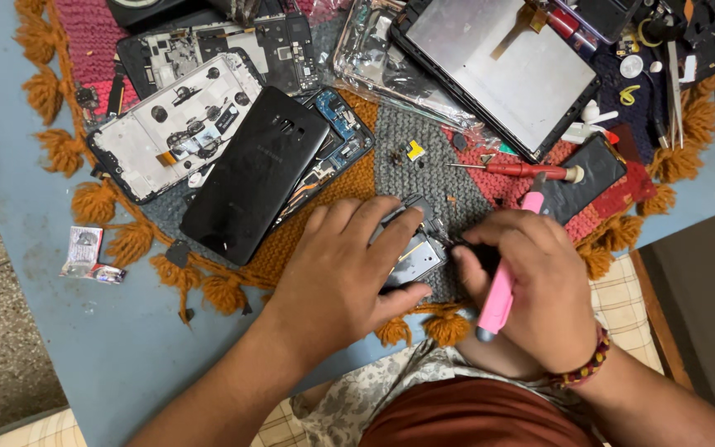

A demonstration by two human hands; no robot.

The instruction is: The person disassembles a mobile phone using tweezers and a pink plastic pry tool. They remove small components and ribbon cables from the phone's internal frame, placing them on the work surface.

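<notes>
While gripped, phone frame (pixel 414 258) on mat (pixel 424 157)

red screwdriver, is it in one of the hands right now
No, the red screwdriver lies on the knitted mat, while the right hand holds a pink tool.

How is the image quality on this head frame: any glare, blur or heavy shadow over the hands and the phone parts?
Head view: sharp overall, lit evenly from above; left hand and right hand show no motion blur; soft glare on the black phone back and the clear plastic wrap; the opened phone lies partly in the hands' shadow; the top right corner is dim.
</notes>
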